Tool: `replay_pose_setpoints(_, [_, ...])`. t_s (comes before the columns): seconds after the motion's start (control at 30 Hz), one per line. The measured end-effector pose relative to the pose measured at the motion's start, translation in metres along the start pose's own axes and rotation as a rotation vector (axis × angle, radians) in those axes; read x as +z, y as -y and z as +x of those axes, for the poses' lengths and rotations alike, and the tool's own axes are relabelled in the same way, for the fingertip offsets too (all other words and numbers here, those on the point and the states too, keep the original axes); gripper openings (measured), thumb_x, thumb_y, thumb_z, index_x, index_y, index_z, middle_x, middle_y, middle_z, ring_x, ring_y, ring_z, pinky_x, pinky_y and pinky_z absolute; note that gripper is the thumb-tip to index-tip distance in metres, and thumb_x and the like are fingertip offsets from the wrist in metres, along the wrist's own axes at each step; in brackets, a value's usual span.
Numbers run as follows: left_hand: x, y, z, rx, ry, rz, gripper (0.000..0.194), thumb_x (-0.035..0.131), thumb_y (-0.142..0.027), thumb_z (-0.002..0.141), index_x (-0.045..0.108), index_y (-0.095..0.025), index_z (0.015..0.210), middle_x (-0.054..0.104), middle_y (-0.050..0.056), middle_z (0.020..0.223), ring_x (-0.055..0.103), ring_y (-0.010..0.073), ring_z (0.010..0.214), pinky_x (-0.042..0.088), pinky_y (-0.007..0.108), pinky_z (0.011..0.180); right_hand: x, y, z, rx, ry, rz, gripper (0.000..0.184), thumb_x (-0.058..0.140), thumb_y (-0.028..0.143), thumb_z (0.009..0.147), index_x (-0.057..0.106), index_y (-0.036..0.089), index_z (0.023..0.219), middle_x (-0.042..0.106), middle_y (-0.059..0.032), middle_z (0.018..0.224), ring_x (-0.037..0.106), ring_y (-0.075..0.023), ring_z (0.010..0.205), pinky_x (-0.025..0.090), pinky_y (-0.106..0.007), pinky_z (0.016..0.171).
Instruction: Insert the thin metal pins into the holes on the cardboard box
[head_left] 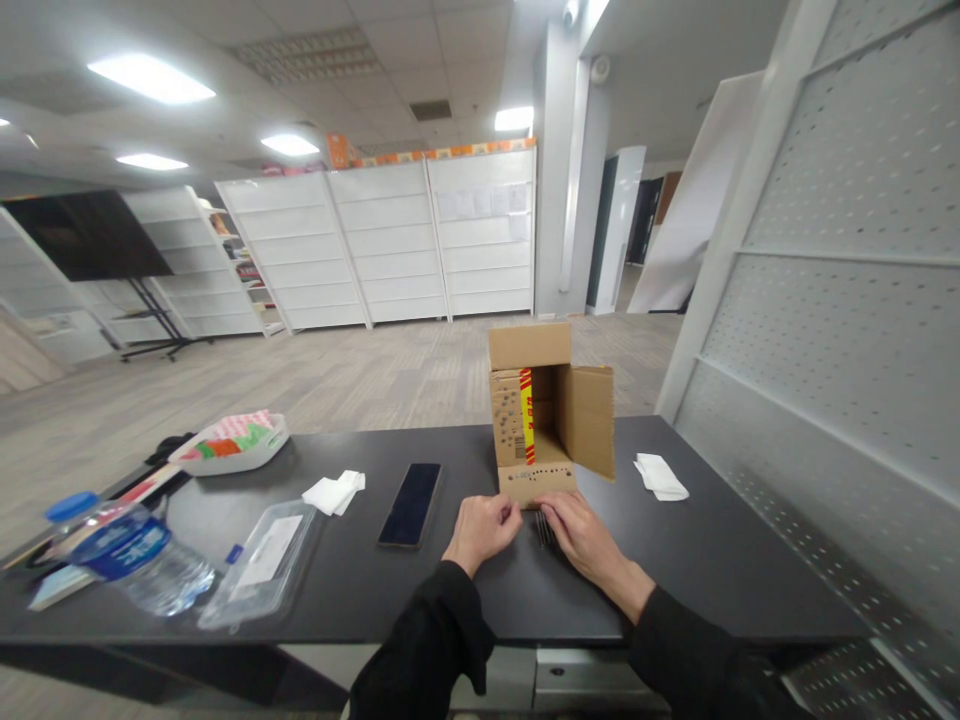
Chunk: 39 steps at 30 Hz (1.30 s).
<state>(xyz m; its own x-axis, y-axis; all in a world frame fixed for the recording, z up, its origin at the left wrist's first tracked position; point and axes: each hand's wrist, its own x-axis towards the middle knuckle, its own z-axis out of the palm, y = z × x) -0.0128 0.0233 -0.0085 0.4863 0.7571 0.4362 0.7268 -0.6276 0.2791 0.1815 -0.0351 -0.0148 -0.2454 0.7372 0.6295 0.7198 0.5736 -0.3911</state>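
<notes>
A cardboard box [534, 410] lies on its side on the dark table with its open mouth facing me and its flaps spread. Small dark marks or holes dot its left flap [508, 420] and its front lower flap [536, 484]. My left hand [484, 527] is closed, fingers curled at the left corner of the lower flap; what it pinches, if anything, is hidden. My right hand [586, 537] rests at the flap's front edge, its fingers bent together. Beneath its fingers lie several thin dark pieces like nails or screws [544, 528], partly covered.
To the left are a phone [410, 505], a crumpled tissue [335, 493], a clear plastic case [262, 565], a water bottle [135, 552] and a white tray [238, 455] with colourful packets. Another tissue [660, 477] lies right. A perforated metal panel [840, 300] borders the table's right side.
</notes>
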Motion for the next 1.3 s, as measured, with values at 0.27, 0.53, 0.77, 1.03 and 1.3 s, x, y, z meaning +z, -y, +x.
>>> replay_pose_setpoints(0.27, [-0.002, -0.002, 0.001, -0.007, 0.012, -0.004, 0.031, 0.049, -0.03, 0.087, 0.059, -0.02, 0.06, 0.061, 0.001, 0.053, 0.057, 0.0116, 0.05, 0.024, 0.026, 0.053, 0.011, -0.009, 0.013, 0.21, -0.162, 0.23, 0.023, 0.037, 0.029, 0.101, 0.058, 0.021, 0.109, 0.07, -0.0063, 0.092, 0.067, -0.0194, 0.084, 0.053, -0.035, 0.08])
replay_pose_setpoints(0.53, [-0.002, -0.001, 0.0, 0.0, 0.004, -0.003, 0.031, 0.049, -0.029, 0.087, 0.058, -0.019, 0.059, 0.061, 0.001, 0.053, 0.056, 0.0112, 0.049, 0.024, 0.025, 0.053, 0.016, -0.006, 0.027, 0.189, -0.253, 0.26, 0.021, 0.047, 0.03, 0.098, 0.061, 0.022, 0.11, 0.069, -0.0089, 0.108, 0.065, -0.0222, 0.103, 0.052, -0.04, 0.093])
replay_pose_setpoints(0.77, [0.0, 0.0, 0.0, 0.001, 0.0, -0.004, 0.031, 0.049, -0.03, 0.087, 0.058, -0.019, 0.06, 0.062, 0.001, 0.053, 0.056, 0.0112, 0.049, 0.023, 0.025, 0.053, 0.021, -0.01, 0.025, 0.092, -0.262, 0.233, 0.023, 0.048, 0.023, 0.096, 0.061, 0.023, 0.114, 0.067, -0.009, 0.114, 0.062, -0.0218, 0.109, 0.05, -0.042, 0.097])
replay_pose_setpoints(1.03, [-0.002, -0.001, 0.001, 0.001, 0.009, -0.008, 0.031, 0.049, -0.029, 0.087, 0.058, -0.019, 0.059, 0.061, 0.001, 0.053, 0.057, 0.0115, 0.049, 0.025, 0.025, 0.053, 0.024, -0.016, 0.029, 0.1, -0.317, 0.183, 0.019, 0.047, 0.023, 0.096, 0.063, 0.023, 0.106, 0.065, -0.0096, 0.107, 0.061, -0.0227, 0.103, 0.051, -0.042, 0.091])
replay_pose_setpoints(1.3, [0.001, 0.001, 0.0, -0.002, 0.012, -0.005, 0.031, 0.049, -0.03, 0.087, 0.058, -0.019, 0.06, 0.061, 0.001, 0.053, 0.056, 0.0116, 0.049, 0.026, 0.024, 0.052, 0.028, -0.018, 0.036, 0.081, -0.286, 0.133, 0.021, 0.044, 0.026, 0.098, 0.063, 0.023, 0.106, 0.067, -0.0084, 0.099, 0.063, -0.023, 0.095, 0.05, -0.042, 0.087])
